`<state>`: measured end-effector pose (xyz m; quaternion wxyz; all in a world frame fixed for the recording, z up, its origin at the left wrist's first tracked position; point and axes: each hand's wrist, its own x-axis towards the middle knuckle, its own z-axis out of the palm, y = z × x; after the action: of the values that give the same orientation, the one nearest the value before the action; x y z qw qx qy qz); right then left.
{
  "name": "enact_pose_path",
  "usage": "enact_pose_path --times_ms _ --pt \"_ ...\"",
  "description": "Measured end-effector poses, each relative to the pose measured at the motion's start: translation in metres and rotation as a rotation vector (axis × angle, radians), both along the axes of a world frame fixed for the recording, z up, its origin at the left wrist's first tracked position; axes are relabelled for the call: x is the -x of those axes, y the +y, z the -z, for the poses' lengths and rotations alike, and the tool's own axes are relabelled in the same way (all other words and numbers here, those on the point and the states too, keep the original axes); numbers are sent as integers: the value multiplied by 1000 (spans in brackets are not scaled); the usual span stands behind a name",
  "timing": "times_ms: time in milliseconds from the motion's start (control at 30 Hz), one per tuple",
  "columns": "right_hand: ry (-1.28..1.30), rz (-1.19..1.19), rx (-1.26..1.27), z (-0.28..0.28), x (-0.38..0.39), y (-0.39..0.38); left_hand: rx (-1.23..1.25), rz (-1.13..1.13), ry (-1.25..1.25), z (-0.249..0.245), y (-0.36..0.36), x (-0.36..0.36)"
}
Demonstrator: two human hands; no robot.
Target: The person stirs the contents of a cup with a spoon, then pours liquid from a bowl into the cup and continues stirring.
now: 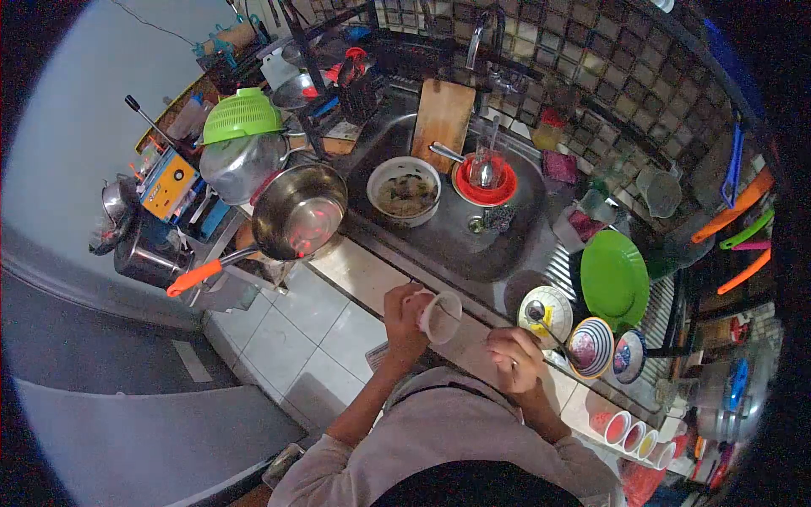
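Note:
My left hand [404, 325] is wrapped round a small clear plastic cup [444, 318], tilted with its mouth toward the right. My right hand [515, 359] is apart from the cup, with its fingers curled together; what they hold, if anything, is too small to make out. Both hands are in front of my body, over the sink counter's front edge [380, 290]. Close to my right hand is a pale bowl [553, 302] with a metal spoon [537, 313] in it. Beside it sits a blue-and-white striped bowl [589, 348].
In the sink [346, 182] are a white pot [404, 216] with murky contents, red bowls [498, 184] and a wooden board [443, 118]. A pan [300, 211] with an orange handle is at left. A green plate [614, 279] and small cups [617, 428] stand at right.

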<state>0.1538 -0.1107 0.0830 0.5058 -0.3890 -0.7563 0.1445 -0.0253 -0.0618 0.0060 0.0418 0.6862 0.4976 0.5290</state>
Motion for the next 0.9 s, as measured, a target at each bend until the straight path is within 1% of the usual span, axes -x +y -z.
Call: enact_pose_path --times_ms 67,100,167,200,267,300,367,400,467,500,567,600,667,700,833,900 --pt "-108 24 20 2 0 2 26 -8 24 -10 -3 -1" --pt "-108 23 19 6 -1 4 53 -14 46 -15 -4 -1" --pt "-214 60 -1 18 -3 9 45 9 28 -5 -3 0" --pt "-215 60 -3 19 -1 11 38 32 11 -4 -3 0" --pt "29 78 259 17 6 18 67 34 49 -6 -4 1" --pt "29 77 257 15 7 22 97 34 88 -9 -5 3" --pt "307 95 526 10 10 26 82 45 113 -8 -5 6" --pt "307 94 525 12 11 28 68 58 135 -8 -5 8" --pt "593 91 636 19 13 33 21 63 154 -11 -5 11" --pt "593 90 632 23 14 35 -22 70 172 -12 -4 13" --pt "765 75 730 30 15 35 -29 44 143 -2 -2 16" --pt "765 74 729 32 15 34 -30 18 114 -1 -2 16" --pt "876 51 785 36 16 33 -20 14 120 -3 -1 17" --pt "875 49 785 38 17 31 -8 9 125 -6 -1 17" --pt "906 55 698 40 17 28 47 22 85 -14 -3 12" --pt "903 69 663 36 14 26 66 4 -2 -14 -5 9"
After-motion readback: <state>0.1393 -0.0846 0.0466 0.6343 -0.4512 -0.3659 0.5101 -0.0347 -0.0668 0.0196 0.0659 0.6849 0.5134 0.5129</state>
